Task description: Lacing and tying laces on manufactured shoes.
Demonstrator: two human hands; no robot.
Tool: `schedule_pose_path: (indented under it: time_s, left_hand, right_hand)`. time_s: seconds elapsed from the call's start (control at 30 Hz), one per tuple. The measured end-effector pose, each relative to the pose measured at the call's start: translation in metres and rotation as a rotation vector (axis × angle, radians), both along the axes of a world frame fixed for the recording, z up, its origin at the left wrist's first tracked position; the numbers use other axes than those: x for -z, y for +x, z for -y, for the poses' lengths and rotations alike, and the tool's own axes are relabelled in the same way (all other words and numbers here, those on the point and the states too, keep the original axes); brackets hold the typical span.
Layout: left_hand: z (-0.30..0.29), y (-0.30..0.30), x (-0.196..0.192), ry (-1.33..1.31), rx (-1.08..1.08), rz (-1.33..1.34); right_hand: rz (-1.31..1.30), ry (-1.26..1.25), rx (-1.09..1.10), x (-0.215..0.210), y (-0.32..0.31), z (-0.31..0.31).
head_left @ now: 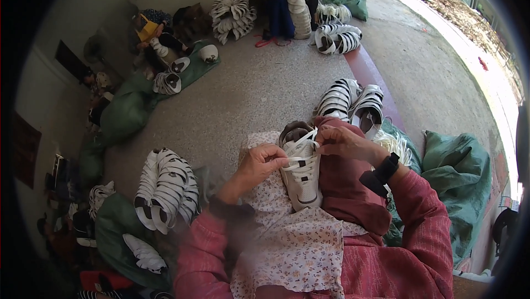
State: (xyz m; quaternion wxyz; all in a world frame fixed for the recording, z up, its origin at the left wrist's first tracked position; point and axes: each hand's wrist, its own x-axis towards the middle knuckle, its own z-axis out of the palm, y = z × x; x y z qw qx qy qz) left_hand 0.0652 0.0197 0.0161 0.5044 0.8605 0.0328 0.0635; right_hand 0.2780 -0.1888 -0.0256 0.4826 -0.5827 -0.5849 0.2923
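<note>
A speckled grey concrete floor [248, 94] is seen, on which stacks of white-and-black shoe uppers [165, 188] are piled at the left, further stacks [350, 103] are set just ahead beside a red painted strip [367, 72], and green sacks [461, 169] are laid at the right.

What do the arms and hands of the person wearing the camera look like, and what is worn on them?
Both forearms are covered by long, ribbed sleeves in a pinkish-red knit. The left hand and the right hand are bare, with no gloves. On the right wrist sits a black band with a boxy black unit, like a watch or a tracker. No rings are clearly visible.
</note>
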Motion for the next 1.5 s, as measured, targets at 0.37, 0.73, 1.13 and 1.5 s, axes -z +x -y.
schedule_pose_path:
  time_s: [0.37, 0.73, 1.13, 1.5]
  left_hand:
    - [-0.024, -0.008, -0.010, 0.038, 0.071, -0.182]
    - [-0.023, -0.004, 0.000, -0.187, 0.076, -0.119]
    - [0.004, 0.011, 0.004, -0.405, -0.195, -0.017]
    - [0.001, 0.006, -0.001, -0.416, -0.180, -0.096]
  right_hand:
    - [0.244, 0.070, 0.088, -0.026, -0.018, 0.019]
    - [0.374, -0.201, 0.240, -0.039, -0.043, 0.015]
    - [0.391, -0.020, 0.101, -0.020, -0.028, 0.005]
    - [0.521, -0.043, 0.027, -0.020, -0.027, 0.002]
